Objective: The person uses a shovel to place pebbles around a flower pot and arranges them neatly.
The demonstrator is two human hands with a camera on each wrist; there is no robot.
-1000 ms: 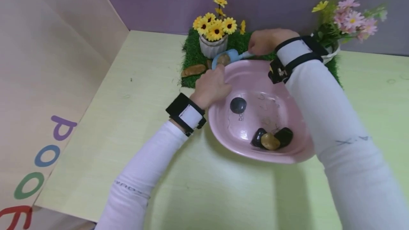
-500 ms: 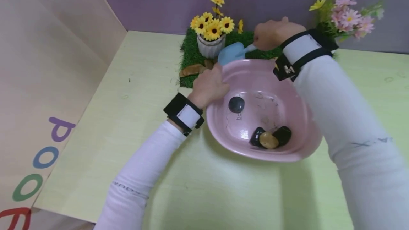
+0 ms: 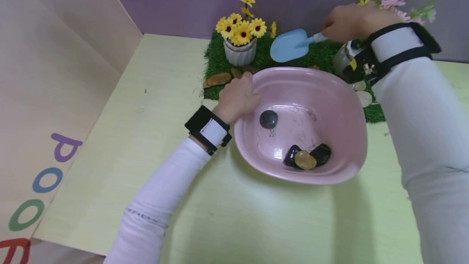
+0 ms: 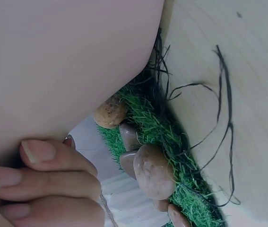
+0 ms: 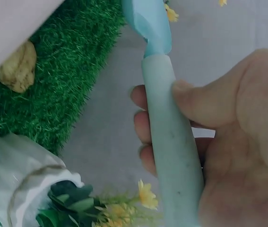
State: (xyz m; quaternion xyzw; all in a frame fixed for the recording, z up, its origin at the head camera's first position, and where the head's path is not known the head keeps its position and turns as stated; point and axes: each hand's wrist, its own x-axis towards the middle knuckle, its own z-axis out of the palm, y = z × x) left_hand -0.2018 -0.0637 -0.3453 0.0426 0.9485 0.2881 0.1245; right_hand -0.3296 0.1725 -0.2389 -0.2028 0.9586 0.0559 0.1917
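My right hand (image 3: 348,23) grips the pale handle (image 5: 169,127) of a small light-blue toy shovel (image 3: 291,46), thumb on one side and fingers round the other. The shovel is raised behind the basin, its blade pointing left, with no stone visible on it. My left hand (image 3: 238,99) holds the left rim of a pink plastic basin (image 3: 329,93); in the left wrist view its fingers (image 4: 58,184) curl at the basin's edge. Inside the basin lie a dark grey round stone (image 3: 269,119), two black stones (image 3: 321,155) and a tan stone (image 3: 305,160) between them.
Behind the basin lies a green artificial grass mat (image 3: 264,58) with brown stones (image 3: 217,80) and pale stones (image 3: 363,98). A pot of yellow flowers (image 3: 239,52) stands on it at left. Another flower pot (image 5: 22,175) is partly hidden by my right arm. A purple wall (image 3: 176,3) rises behind.
The shovel carried a brown stone a second ago, then its blade turned; now it shows none. My right hand has risen and moved right with it. My left hand still holds the basin.
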